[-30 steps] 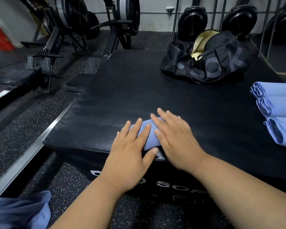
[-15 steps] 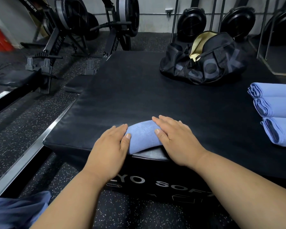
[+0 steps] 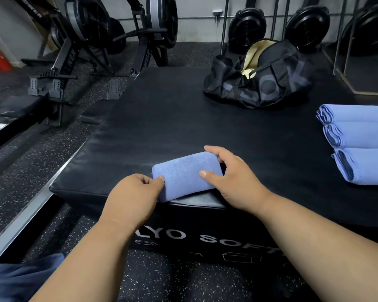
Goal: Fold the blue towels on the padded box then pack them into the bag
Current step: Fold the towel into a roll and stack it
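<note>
Gripping a folded blue towel (image 3: 183,176) at the padded box (image 3: 172,118) front edge, the left hand (image 3: 132,198) pinches its left end; the right hand (image 3: 229,179) curls round its right end. Three folded towels (image 3: 358,144) lie right; the bag (image 3: 258,77) sits at the box's far side.

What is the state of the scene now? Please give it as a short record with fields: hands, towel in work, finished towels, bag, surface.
left hand: left hand pinches the near left end of the folded towel
right hand: right hand grips the towel's right end, thumb on top
towel in work: folded blue towel, at the near edge of the box
finished towels: three folded towels, in a row at the right
bag: black bag, open, at the far side
surface: padded box
</note>
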A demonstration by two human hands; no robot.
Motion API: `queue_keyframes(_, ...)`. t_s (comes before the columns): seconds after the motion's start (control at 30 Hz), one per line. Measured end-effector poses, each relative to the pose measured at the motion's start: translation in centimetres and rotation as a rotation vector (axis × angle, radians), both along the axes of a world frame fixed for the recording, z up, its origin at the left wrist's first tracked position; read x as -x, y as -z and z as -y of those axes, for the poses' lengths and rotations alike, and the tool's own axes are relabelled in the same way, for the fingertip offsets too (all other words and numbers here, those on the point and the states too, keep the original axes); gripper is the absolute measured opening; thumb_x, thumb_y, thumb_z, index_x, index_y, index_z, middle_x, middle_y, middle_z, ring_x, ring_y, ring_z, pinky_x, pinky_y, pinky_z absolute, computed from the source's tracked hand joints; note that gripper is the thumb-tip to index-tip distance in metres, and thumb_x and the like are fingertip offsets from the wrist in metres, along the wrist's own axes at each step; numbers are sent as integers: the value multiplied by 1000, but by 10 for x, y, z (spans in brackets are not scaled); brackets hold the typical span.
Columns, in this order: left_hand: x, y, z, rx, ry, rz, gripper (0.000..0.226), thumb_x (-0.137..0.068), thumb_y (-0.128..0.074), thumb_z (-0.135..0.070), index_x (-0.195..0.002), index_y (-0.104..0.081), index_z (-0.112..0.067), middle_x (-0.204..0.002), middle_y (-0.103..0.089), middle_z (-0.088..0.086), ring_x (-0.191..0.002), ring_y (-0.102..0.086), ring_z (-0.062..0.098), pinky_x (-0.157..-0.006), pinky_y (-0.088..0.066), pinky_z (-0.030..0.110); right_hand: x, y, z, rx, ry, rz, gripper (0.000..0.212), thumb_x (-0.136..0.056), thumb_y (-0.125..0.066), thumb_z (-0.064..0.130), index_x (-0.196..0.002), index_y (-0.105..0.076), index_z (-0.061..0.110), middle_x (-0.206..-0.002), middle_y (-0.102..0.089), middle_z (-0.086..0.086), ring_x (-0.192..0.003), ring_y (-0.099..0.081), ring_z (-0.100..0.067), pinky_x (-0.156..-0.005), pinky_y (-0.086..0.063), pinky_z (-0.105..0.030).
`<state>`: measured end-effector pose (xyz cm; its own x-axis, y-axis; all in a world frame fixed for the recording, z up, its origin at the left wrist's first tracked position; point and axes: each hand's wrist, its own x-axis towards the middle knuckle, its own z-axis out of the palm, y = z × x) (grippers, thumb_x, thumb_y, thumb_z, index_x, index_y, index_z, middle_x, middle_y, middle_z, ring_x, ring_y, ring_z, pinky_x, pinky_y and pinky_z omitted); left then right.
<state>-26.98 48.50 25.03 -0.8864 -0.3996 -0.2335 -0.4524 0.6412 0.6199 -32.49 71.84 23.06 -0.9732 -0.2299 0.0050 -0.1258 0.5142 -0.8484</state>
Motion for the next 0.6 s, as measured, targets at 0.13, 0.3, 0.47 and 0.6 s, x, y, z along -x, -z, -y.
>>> queue_keyframes(0.13, 3, 2, -9, -67, -1, 1, 38, -92, -61, -51, -81, -68, -15, -52, -59, -8, -54, -55, 20, -63, -50, 35, -5, -3, -10, 172, 14, 42, 48, -93, -76, 26, -131, -58, 47, -124, -61, 23, -115, -55, 5, -101, -45, -20)
queue_keyframes(0.3, 6, -1, -30, -95, 21, -75, 13, -93, -67, -46, -100, -69, -35, -76, -72, -20, -73, -67, 1, -70, -51, 29, -10, -6, -26, 379, 38, 99, 42, -94, -72, 11, -122, -65, 42, -122, -65, 13, -110, -61, -2, -101, -50, -26)
queue_keyframes(0.47, 7, -2, -55, -176, 79, -144, 34, -95, -66, -47, -128, -57, -46, -100, -68, -23, -79, -63, -12, -73, -43, 18, -7, -9, -52, 428, 147, 121, 39, -90, -68, 3, -110, -71, 36, -98, -62, 14, -83, -55, 1, -78, -45, -17)
queue_keyframes(0.6, 9, 2, -83, -205, 149, -169, 43, -93, -65, -55, -134, -54, -49, -98, -72, -23, -87, -65, -7, -81, -48, 24, -2, -15, -78, 394, 283, 89, 34, -85, -62, -2, -100, -73, 26, -78, -48, 13, -59, -45, 2, -55, -34, -9)
